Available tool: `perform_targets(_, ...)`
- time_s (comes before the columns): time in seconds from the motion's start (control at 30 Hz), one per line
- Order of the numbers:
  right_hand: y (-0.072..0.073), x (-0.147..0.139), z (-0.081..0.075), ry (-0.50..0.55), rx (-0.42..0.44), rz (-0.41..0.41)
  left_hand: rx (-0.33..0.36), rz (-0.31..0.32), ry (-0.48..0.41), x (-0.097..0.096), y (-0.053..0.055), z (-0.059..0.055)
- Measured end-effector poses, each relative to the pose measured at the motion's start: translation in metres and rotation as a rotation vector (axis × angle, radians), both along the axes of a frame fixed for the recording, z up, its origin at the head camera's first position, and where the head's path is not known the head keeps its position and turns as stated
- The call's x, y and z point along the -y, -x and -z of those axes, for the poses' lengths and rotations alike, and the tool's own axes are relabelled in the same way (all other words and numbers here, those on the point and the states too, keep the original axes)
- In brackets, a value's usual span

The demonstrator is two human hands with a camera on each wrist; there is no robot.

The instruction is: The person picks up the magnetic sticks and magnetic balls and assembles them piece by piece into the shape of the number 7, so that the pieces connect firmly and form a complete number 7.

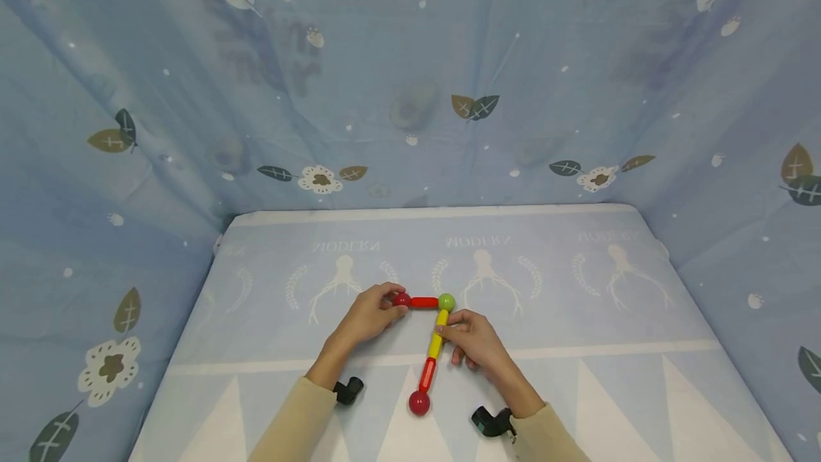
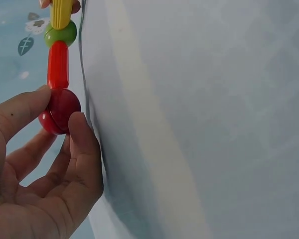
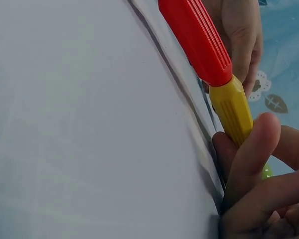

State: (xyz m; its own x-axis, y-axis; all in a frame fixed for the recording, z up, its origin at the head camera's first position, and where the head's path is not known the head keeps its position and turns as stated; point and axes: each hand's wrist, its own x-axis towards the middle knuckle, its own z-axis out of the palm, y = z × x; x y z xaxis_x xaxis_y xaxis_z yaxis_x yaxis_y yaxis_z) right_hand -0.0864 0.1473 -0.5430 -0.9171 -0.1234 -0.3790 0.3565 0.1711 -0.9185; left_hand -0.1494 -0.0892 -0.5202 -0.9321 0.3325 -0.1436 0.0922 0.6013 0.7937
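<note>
A chain of toy rods and balls bends at a green ball [image 1: 446,301]. From that ball a red rod [image 1: 424,302] runs left to a dark red ball [image 2: 65,110], which my left hand [image 1: 375,312] pinches between thumb and fingers. A yellow rod [image 1: 439,334] comes down from the green ball toward me and meets a second red rod [image 1: 427,375], which ends in another dark red ball [image 1: 420,403]. My right hand [image 1: 477,339] grips the yellow rod with thumb and fingers. In the right wrist view, my fingers hide most of the green ball.
A pale blue and white patterned cloth [image 1: 577,305] covers the table. Blue fabric with leaves and flowers [image 1: 410,77] hangs around its back and sides. Black wrist camera mounts [image 1: 349,391] sit beside both forearms.
</note>
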Motion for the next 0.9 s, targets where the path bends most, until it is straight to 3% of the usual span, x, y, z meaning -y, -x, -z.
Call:
perform_targets(0.23, 0.016, -0.001, -0.005, 0.006, -0.041, 0.008, -0.011, -0.036, 0.017, -0.002, 0.012, -0.009)
perform_targets(0.47, 0.048, -0.003, -0.011, -0.016, -0.016, -0.006, -0.019, -0.063, 0.018, -0.005, 0.037, -0.015)
perform_targets(0.7, 0.083, -0.004, -0.012, -0.049, 0.009, 0.003, -0.035, -0.075, -0.008, -0.006, 0.064, -0.01)
perform_targets(0.9, 0.097, -0.004, -0.008, -0.074, 0.025, 0.001, -0.027, -0.084, -0.011, -0.005, 0.075, 0.001)
